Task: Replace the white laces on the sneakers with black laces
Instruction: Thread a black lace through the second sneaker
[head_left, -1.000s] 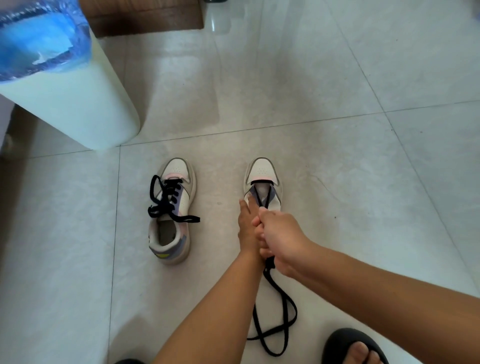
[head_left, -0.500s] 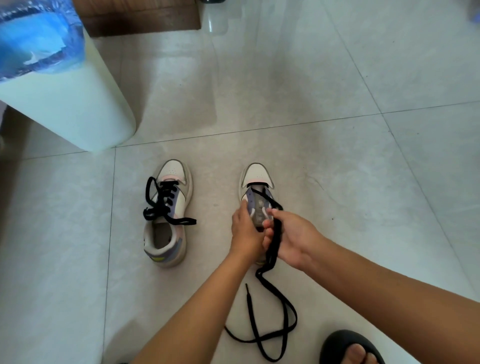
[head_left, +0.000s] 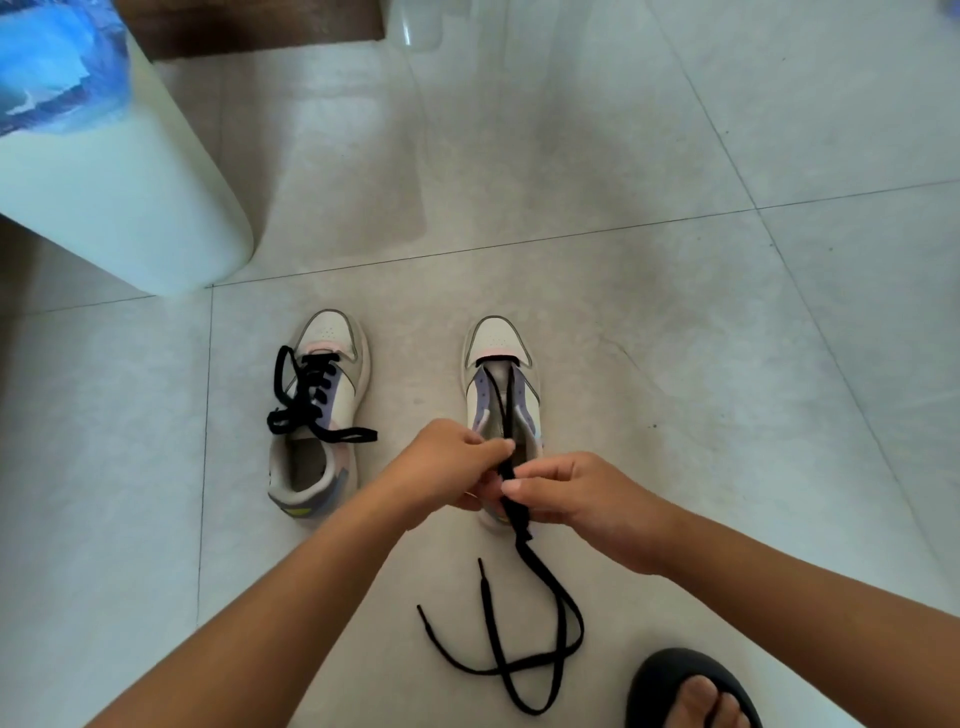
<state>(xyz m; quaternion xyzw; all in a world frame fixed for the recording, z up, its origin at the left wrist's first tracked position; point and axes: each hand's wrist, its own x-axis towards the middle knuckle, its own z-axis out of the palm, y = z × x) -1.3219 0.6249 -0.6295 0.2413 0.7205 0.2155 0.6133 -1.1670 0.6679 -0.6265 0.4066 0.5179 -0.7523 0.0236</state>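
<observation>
Two white, pink and lilac sneakers stand side by side on the tile floor, toes pointing away. The left sneaker (head_left: 324, 415) is fully threaded with a black lace (head_left: 306, 397), its ends loose. The right sneaker (head_left: 501, 374) has a black lace (head_left: 540, 613) through its lowest eyelets only; both strands run back over the tongue. My left hand (head_left: 447, 467) and my right hand (head_left: 571, 493) pinch those strands together above the shoe's heel. The lace tails trail crossed on the floor toward me. No white lace is in view.
A white water dispenser body (head_left: 119, 208) with a blue bottle (head_left: 57, 62) stands at the upper left. Dark wooden furniture (head_left: 249, 23) lies along the top edge. My foot in a black slipper (head_left: 691, 691) is at the bottom right.
Both hands have drawn back from the tongue toward the heel, pulling the two lace strands straight. The right hand shifted rightward and the tails slid on the floor.
</observation>
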